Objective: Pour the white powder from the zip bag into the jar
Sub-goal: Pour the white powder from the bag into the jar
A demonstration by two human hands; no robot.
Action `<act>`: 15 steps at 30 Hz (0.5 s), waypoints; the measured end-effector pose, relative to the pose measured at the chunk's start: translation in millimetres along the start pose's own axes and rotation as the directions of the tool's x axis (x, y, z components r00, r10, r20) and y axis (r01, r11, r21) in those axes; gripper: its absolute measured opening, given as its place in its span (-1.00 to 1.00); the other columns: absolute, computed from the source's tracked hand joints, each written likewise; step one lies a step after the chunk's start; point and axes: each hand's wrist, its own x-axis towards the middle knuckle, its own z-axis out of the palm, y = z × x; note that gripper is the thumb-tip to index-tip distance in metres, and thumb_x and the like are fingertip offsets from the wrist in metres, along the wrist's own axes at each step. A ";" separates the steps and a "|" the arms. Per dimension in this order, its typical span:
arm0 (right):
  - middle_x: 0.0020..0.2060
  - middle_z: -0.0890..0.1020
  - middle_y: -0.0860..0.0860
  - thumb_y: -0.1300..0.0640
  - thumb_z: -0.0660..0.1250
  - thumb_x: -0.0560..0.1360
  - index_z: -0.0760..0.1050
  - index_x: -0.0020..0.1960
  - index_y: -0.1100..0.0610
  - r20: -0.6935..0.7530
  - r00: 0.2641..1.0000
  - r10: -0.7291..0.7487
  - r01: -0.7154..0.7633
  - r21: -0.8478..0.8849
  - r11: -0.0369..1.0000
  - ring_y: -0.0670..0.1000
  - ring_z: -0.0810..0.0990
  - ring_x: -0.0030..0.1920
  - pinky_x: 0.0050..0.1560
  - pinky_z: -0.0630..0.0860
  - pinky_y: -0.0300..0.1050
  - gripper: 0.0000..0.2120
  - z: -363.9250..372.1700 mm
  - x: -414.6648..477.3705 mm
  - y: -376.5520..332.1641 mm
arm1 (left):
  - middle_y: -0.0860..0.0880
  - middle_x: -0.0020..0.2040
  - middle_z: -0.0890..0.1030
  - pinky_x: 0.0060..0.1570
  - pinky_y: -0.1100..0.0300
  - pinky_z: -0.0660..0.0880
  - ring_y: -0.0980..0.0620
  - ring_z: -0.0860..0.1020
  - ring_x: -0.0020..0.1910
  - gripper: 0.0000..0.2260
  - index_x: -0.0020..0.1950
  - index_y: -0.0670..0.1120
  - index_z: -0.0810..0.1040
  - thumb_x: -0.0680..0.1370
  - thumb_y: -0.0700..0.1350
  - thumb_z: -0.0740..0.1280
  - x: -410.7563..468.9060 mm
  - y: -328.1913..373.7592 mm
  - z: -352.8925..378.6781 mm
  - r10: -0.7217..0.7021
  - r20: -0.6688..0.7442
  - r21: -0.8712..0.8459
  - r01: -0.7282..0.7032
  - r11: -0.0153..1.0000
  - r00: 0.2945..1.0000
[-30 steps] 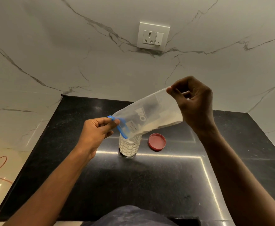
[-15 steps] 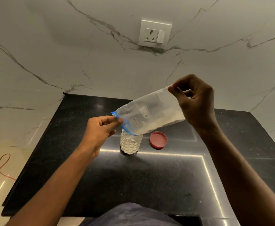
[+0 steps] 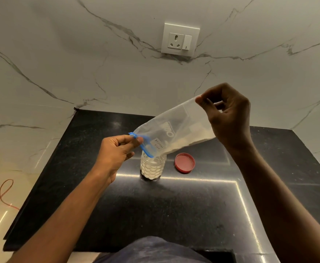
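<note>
A clear zip bag with a blue zip strip hangs tilted above the jar, its open mouth pointing down-left. White powder lies along the bag's lower edge. My left hand pinches the blue zip end at the mouth. My right hand pinches the bag's raised bottom corner, higher and to the right. The clear patterned jar stands on the black counter directly under the bag's mouth and is nearly full of white powder. Its rim is partly hidden by the bag.
A red lid lies flat on the black counter just right of the jar. A marble wall with a socket plate rises behind. An orange cable lies on the floor at the left.
My right hand has lifted the bag's bottom corner slightly, and the powder has slid toward the mouth. The bag's mouth stays over the jar.
</note>
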 end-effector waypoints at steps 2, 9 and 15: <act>-0.18 0.68 -0.11 0.21 0.50 0.57 0.63 -0.01 0.16 0.024 0.999 -0.027 0.027 -0.007 1.000 -0.13 0.68 -0.16 -0.16 0.62 -0.22 -0.95 3.4 -1.3 -2.8 | 0.07 -0.04 0.81 0.02 0.05 0.66 0.14 0.76 -0.02 -0.81 -0.02 0.02 0.78 0.39 0.00 0.57 -0.2 -0.8 -0.7 -0.001 0.005 0.007 0.001 1.000 1.000; -0.19 0.67 -0.10 0.22 0.50 0.57 0.63 -0.03 0.16 0.000 0.999 -0.037 0.037 -0.013 0.999 -0.12 0.67 -0.18 -0.18 0.61 -0.25 -0.95 5.6 -1.2 -4.7 | 0.06 -0.04 0.81 0.01 0.04 0.64 0.16 0.75 -0.02 -0.87 -0.10 0.05 0.80 0.38 0.00 0.58 -1.1 -0.1 -1.0 -0.007 0.005 0.013 0.007 1.000 1.000; -0.21 0.67 -0.11 0.23 0.50 0.57 0.64 -0.03 0.15 -0.002 0.999 -0.041 0.041 -0.021 0.999 -0.08 0.67 -0.16 -0.18 0.59 -0.30 -0.95 3.9 -1.0 -4.9 | 0.06 -0.04 0.81 0.06 0.01 0.65 0.06 0.73 0.06 -0.87 -0.06 0.03 0.79 0.41 -0.03 0.58 -3.1 0.3 -1.0 -0.019 0.005 0.013 0.019 1.000 1.000</act>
